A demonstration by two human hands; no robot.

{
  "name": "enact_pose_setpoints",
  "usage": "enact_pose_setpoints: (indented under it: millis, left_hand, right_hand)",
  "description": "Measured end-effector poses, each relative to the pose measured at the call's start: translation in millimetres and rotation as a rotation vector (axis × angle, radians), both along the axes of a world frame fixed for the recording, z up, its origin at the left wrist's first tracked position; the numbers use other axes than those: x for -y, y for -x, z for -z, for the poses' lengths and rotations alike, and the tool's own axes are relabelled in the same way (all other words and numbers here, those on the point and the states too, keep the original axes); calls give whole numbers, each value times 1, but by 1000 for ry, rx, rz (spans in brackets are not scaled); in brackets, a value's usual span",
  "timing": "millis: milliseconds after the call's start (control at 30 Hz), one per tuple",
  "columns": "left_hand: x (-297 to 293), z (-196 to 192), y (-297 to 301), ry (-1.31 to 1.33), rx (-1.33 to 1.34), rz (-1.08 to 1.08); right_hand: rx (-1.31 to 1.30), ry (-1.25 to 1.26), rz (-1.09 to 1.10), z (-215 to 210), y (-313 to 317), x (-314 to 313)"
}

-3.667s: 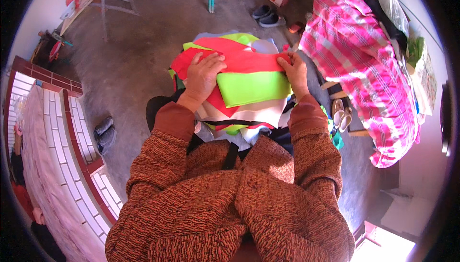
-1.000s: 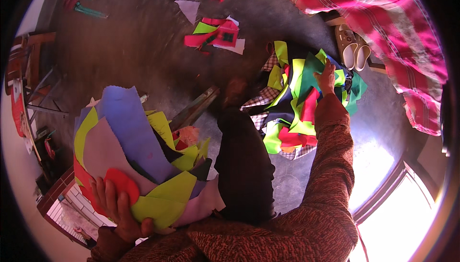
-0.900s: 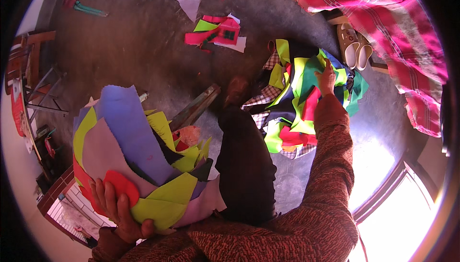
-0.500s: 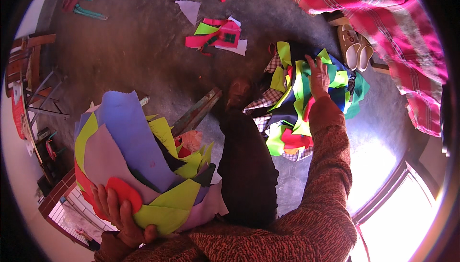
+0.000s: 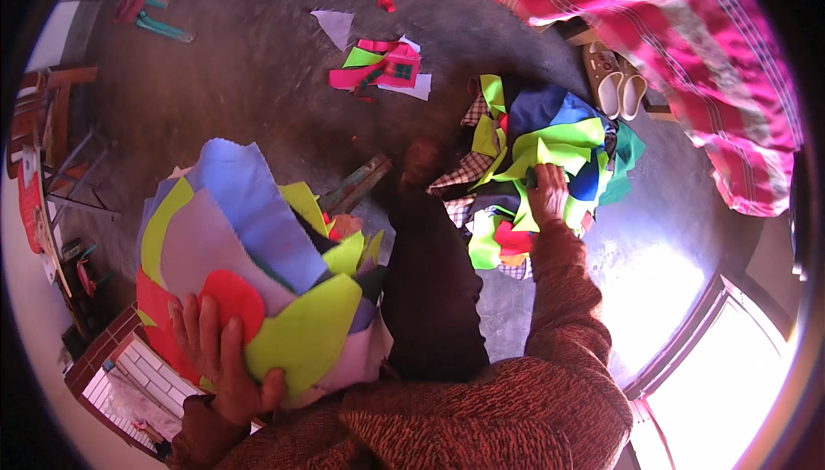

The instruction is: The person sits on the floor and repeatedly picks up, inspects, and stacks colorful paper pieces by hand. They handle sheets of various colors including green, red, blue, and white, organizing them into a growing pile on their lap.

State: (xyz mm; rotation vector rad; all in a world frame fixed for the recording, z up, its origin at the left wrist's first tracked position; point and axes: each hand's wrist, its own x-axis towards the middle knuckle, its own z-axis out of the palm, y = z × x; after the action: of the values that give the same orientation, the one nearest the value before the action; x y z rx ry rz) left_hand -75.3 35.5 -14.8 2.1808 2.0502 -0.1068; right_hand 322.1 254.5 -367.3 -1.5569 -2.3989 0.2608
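Near left, the left hand clasps a thick fanned stack of cut fabric pieces, lilac, lime and red, with curved edges. Further right, the right hand presses down, fingers closed on a crumpled heap of lime, blue and checked cloth scraps lying on the rough grey floor; beyond lie pale slippers

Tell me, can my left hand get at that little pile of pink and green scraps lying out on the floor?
Probably not as things stand. The left hand is full, gripping a stack of fabric pieces held close to the body, and the small pile of scraps lies well out on the floor, beyond the knee.
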Motion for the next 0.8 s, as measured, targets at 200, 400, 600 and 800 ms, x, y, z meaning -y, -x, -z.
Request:
enact_pose_setpoints:
  millis: [200,400,600,800]
  left_hand:
    - [-3,2,-7,-113,-1,-28]
    - [2,4,-12,-227,63,-81]
    - [12,10,-11,-394,137,-80]
    - [15,13,-11,-450,121,-97]
  right_hand:
    - [-413,63,286,-46,-1,59]
    - [-524,102,528,-134,-6,55]
    - [-1821,311,362,-214,9,41]
    - [-2409,1238,-189,-250,79,82]
